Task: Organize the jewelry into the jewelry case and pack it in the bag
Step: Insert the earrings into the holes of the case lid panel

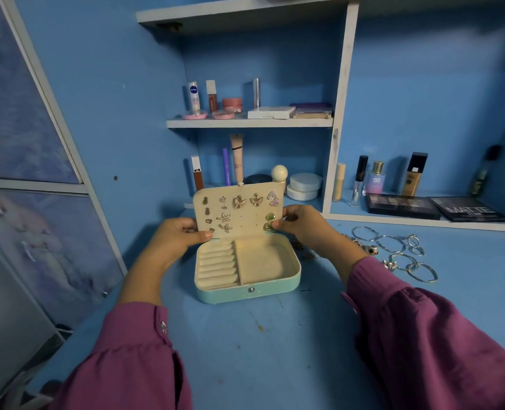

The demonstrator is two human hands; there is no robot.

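Note:
A mint-green jewelry case [246,292] stands open on the blue desk. Its cream lid [246,220] is upright and carries several gold earrings, among them starfish and butterfly shapes. The base has ring rolls on the left and a bare cream compartment [264,260] on the right. My left hand [174,235] grips the lid's lower left edge, thumb on the front. My right hand [301,224] pinches the lid's right edge beside a green earring [270,216]. Loose silver bracelets and rings [393,247] lie on the desk to the right of the case.
Shelves behind the case hold cosmetics: tubes, jars, a round-topped bottle [279,174] just behind the lid. Two dark palettes [402,206] and small bottles sit at the right back. A patterned cabinet door [23,202] bounds the left. The desk front [260,350] is blue and scuffed.

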